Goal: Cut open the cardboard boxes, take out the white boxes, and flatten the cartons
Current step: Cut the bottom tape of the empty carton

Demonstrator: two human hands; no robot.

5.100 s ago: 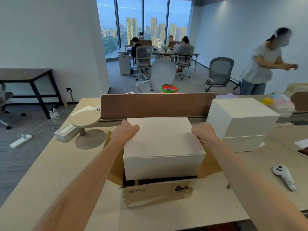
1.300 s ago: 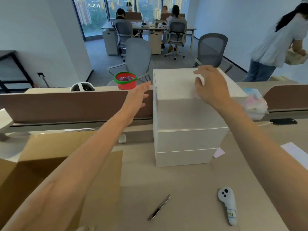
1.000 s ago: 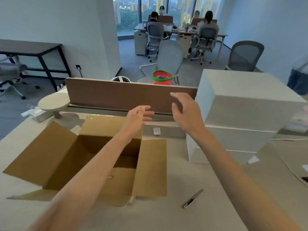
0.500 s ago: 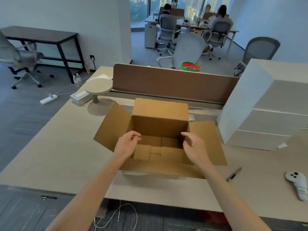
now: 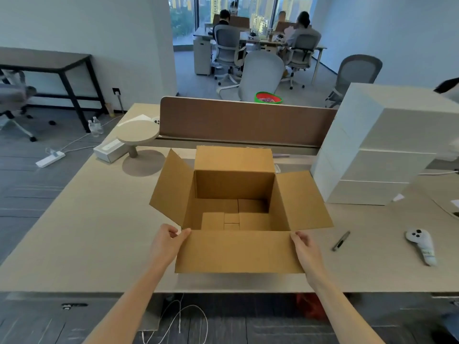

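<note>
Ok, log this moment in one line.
open brown cardboard carton: no white box inside | left hand: pinches near flap, left corner | right hand: pinches it, right corner | white rectangular boxes: stacked on beige desk

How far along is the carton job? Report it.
Done: the cardboard carton is open, no white box inside; three white boxes stand stacked on its right. In hand: left hand and right hand pinch its near flap at the corners. Left: flattening; the carton stands square.
</note>
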